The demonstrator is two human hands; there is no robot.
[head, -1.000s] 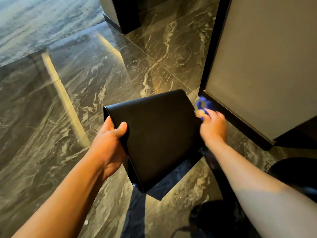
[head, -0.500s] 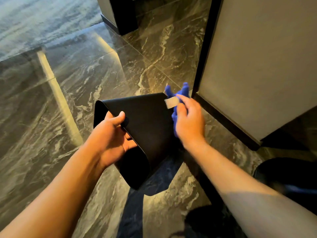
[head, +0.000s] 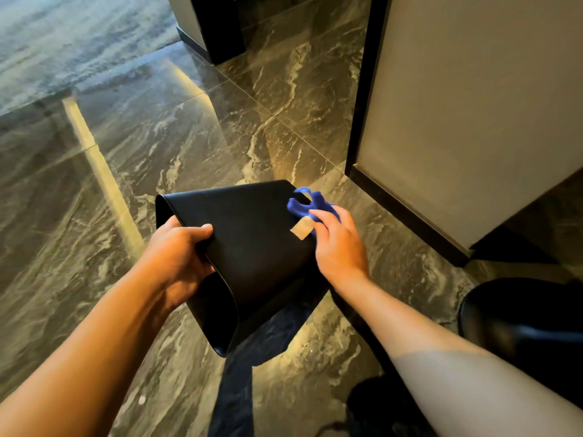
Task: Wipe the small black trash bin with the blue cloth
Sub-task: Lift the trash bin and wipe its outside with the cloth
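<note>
I hold the bin (head: 252,247) tipped on its side at the centre of the frame, above the marble floor (head: 157,146), its open mouth turned toward the lower left. My left hand (head: 176,253) grips the rim, thumb lying over the outer wall and the other fingers hidden, likely curled inside. My right hand (head: 337,244) presses the cloth (head: 310,203) against the upper right end of the bin; those fingers are bunched on the cloth, whose pale tag (head: 302,229) sticks out onto the black wall. To wipe well I judge I should keep the left grip firm so the bin does not twist, lay the cloth flatter under my palm, and draw long overlapping strokes along the wall, turning the bin to reach each side. A pale panel (head: 473,105) stands at the right of the frame.
</note>
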